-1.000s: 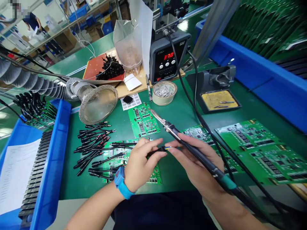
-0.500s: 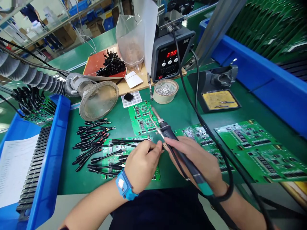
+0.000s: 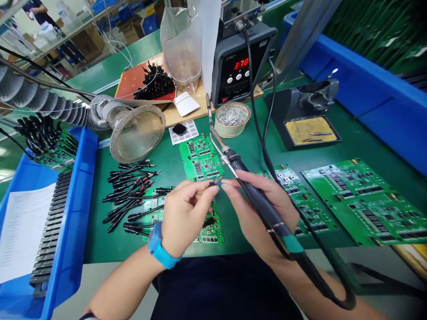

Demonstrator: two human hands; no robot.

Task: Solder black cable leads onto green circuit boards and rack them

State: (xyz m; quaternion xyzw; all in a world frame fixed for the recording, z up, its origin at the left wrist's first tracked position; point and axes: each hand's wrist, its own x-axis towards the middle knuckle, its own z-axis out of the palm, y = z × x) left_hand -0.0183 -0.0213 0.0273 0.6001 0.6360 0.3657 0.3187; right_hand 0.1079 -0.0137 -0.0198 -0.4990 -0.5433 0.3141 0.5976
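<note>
In the head view my left hand (image 3: 187, 218) pinches a short black cable, mostly hidden by the fingers; its thin coloured wire ends (image 3: 217, 182) poke out at the fingertips. My right hand (image 3: 271, 204) is closed around a soldering iron (image 3: 258, 204), whose tip points up and away, with a thin metal tube alongside it. Thumb and finger of that hand also meet the wire ends. Beneath and left of my left hand lies a green circuit board (image 3: 218, 235) with several black cables (image 3: 130, 191) on and beside it. Another green board (image 3: 200, 160) is just beyond the fingertips.
A soldering station (image 3: 236, 66) reading 370 stands behind a tin of metal shavings (image 3: 233, 126). The iron holder (image 3: 310, 115) is at right, near more boards (image 3: 367, 200). A fume extractor hood (image 3: 136, 133) and blue bins (image 3: 76, 195) flank the left. Someone stands far back.
Both hands have risen a little from the bench edge. Coloured wire ends now show between the fingertips. The soldering iron has moved with my right hand, its tip farther forward.
</note>
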